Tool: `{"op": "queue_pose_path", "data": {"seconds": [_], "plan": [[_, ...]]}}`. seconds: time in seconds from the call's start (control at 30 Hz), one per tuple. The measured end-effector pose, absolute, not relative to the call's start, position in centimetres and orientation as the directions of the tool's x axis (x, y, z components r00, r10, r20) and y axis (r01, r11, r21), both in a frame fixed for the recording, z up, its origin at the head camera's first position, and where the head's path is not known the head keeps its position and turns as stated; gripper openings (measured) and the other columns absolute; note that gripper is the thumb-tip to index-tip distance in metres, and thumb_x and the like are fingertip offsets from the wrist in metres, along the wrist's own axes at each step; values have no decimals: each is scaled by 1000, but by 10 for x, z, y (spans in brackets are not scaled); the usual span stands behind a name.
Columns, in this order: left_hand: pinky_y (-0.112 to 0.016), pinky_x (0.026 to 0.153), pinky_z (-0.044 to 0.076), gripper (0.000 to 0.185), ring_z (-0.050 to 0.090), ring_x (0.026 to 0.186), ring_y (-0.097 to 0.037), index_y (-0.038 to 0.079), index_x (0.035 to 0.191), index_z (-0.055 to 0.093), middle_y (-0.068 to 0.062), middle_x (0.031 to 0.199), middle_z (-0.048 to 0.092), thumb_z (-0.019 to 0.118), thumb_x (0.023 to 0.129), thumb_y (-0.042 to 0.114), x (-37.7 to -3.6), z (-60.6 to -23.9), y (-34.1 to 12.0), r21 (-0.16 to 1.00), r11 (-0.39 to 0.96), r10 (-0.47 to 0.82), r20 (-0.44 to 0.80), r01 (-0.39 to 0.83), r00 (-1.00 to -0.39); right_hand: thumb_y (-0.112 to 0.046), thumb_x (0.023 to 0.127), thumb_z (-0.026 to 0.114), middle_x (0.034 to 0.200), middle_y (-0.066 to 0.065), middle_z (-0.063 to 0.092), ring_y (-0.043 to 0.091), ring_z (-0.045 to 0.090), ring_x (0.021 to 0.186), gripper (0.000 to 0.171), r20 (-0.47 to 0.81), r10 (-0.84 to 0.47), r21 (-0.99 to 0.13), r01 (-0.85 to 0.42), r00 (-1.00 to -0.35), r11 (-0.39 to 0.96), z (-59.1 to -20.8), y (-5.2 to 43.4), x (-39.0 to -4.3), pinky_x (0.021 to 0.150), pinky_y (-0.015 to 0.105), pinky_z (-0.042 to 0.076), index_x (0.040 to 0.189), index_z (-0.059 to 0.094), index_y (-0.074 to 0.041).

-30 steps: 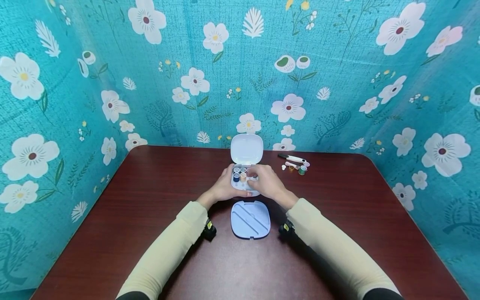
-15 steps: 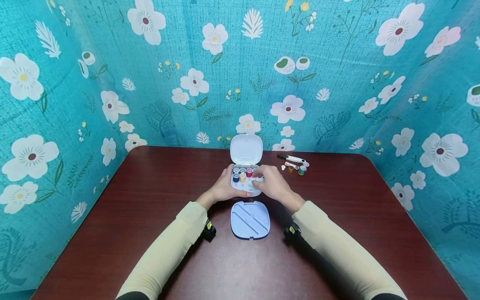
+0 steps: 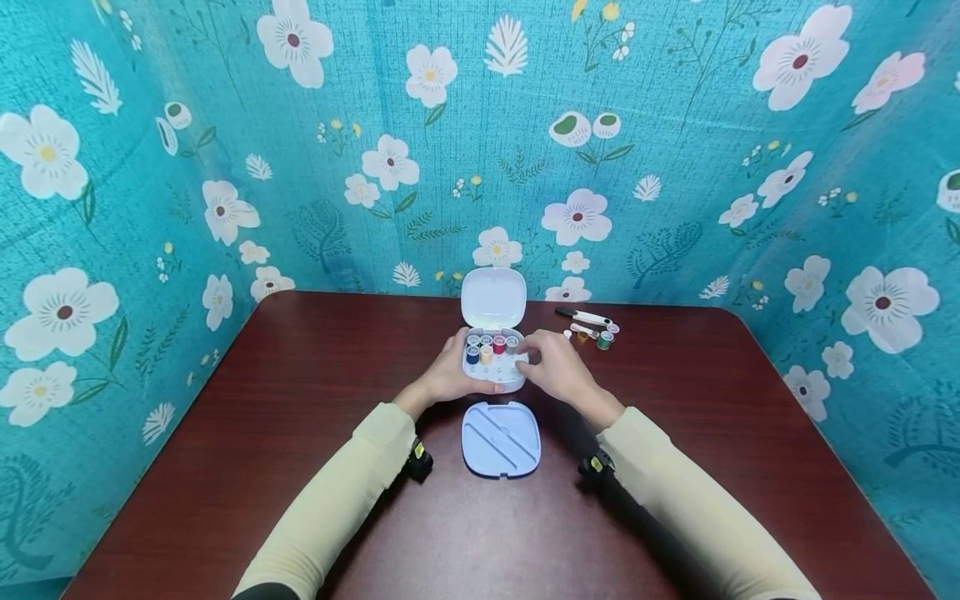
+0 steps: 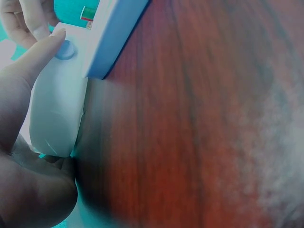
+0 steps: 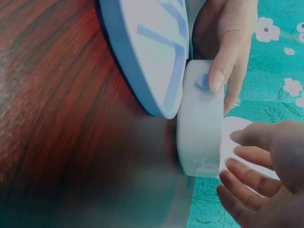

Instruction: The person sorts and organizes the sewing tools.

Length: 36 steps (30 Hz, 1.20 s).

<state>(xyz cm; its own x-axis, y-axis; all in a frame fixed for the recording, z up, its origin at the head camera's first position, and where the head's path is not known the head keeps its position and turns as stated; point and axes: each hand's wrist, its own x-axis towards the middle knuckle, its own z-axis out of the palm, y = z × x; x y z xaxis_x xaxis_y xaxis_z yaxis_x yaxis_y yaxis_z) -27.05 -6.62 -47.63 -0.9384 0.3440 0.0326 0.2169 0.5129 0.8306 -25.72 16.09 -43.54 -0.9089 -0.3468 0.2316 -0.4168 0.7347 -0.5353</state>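
In the head view, a small white sewing box [image 3: 510, 385] stands at the table's middle with its lid [image 3: 493, 297] raised. Several thread spools sit upright inside, among them a navy spool [image 3: 472, 356], a beige spool [image 3: 486, 355], a red spool [image 3: 499, 344] and a grey spool [image 3: 513, 343]. My left hand [image 3: 444, 372] grips the box's left side, its thumb along the front by a round blue button [image 4: 65, 50]. My right hand [image 3: 561, 367] is at the box's right edge. Its bent fingers are apart and hold nothing in the right wrist view.
A pale blue tray [image 3: 501, 440] with a diagonal groove lies just in front of the box. Behind and right lie a black-and-white pen-like tool [image 3: 583, 317], a green spool [image 3: 604, 340] and other small pieces. A flowered curtain [image 3: 480, 167] hangs behind the table.
My right hand has drawn back to the right from over the spools, so the red and grey ones show. The left hand has stayed on the box.
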Motion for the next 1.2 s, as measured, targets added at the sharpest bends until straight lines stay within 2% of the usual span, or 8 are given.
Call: {"op": "queue_pose_path", "data": {"seconds": [0.23, 0.4, 1.2], "plan": [[-47, 108, 40, 119, 47, 124, -26, 10, 155, 26, -13, 140, 44, 97, 66, 42, -271, -478, -66, 827, 522, 339, 22, 207, -941, -11, 87, 80, 104, 14, 71, 29, 67, 94, 25, 231, -325, -529, -399, -917, 749, -436, 169, -255, 85, 44, 57, 109, 76, 1], [-48, 108, 40, 119, 47, 124, -27, 9, 155, 27, -14, 139, 45, 97, 65, 42, -271, -478, -66, 830, 513, 339, 38, 219, -940, -9, 87, 80, 98, 11, 71, 26, 68, 90, 20, 257, -326, -524, -415, -910, 744, -435, 178, -256, 83, 44, 56, 104, 76, -1], [-48, 107, 40, 119, 47, 125, -28, 10, 155, 27, -14, 139, 45, 97, 65, 43, -270, -475, -67, 837, 507, 337, 25, 204, -941, -7, 89, 77, 101, 15, 74, 28, 71, 89, 19, 263, -229, -552, -341, -937, 761, -440, 240, -256, 83, 49, 57, 107, 75, 1]]}}
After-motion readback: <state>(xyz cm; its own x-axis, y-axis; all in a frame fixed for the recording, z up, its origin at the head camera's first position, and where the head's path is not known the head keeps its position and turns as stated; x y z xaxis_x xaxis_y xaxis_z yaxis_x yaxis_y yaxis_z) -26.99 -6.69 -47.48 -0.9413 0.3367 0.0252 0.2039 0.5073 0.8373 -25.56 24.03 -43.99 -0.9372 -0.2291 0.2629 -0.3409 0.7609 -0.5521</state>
